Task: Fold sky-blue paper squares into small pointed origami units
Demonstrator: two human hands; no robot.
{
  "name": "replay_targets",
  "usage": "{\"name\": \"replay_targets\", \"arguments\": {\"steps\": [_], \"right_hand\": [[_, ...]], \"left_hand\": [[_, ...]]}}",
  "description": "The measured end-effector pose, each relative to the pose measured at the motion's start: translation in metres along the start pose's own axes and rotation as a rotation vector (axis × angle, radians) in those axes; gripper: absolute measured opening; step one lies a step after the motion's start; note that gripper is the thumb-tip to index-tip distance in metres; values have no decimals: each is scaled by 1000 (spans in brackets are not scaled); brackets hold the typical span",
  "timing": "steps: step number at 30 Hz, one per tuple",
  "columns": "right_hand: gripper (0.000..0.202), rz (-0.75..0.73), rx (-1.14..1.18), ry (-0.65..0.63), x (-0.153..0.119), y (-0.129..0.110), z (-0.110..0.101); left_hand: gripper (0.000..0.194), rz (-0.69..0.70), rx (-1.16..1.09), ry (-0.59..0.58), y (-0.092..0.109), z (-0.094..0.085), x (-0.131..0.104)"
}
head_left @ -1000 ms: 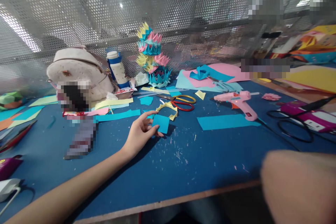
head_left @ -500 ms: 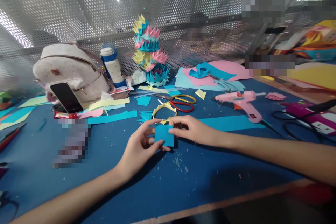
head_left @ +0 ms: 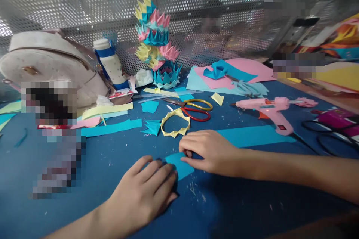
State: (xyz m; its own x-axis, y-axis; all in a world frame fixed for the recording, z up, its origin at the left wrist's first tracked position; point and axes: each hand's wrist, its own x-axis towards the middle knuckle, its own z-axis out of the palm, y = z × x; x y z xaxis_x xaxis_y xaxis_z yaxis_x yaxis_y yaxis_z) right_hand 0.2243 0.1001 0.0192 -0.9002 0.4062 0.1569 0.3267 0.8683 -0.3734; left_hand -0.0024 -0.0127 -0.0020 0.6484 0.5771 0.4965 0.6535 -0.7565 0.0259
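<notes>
A small blue paper square [head_left: 181, 166] is down at the table surface between my two hands. My left hand [head_left: 148, 185], palm down with bent fingers close together, is on the paper's left edge; its fingertips are partly hidden. My right hand [head_left: 206, 151] pinches the upper right edge between thumb and curled fingers. Just beyond lies a yellow zigzag paper ring [head_left: 165, 131], with a folded blue paper piece [head_left: 152, 127] to its left. Scissors [head_left: 198, 110] with one yellow and one red handle rest behind the ring. A long blue paper strip [head_left: 252, 136] runs behind my right hand.
A pink glue gun [head_left: 276, 110] lies on the right, its cord trailing near a purple box [head_left: 336, 123]. At the back stand a tower of folded paper [head_left: 159, 37], a bottle [head_left: 110, 63] and a pale backpack [head_left: 53, 67]. Pink and blue sheets [head_left: 244, 69] lie behind the scissors.
The blue paper square has come down from between my raised fingers to the table. My left hand has turned palm down over its left edge; my right hand still grips the right side.
</notes>
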Motion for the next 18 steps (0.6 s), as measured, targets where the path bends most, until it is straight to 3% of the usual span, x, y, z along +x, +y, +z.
{"name": "replay_targets", "arguments": {"steps": [7, 11, 18], "right_hand": [[23, -307, -81, 208, -12, 2, 10], [26, -402, -117, 192, -13, 2, 14], [27, -396, -112, 123, -13, 6, 18]], "left_hand": [[35, -52, 149, 26, 5, 1, -4], [35, -68, 141, 15, 2, 1, -6], [32, -32, 86, -43, -6, -9, -6]]}}
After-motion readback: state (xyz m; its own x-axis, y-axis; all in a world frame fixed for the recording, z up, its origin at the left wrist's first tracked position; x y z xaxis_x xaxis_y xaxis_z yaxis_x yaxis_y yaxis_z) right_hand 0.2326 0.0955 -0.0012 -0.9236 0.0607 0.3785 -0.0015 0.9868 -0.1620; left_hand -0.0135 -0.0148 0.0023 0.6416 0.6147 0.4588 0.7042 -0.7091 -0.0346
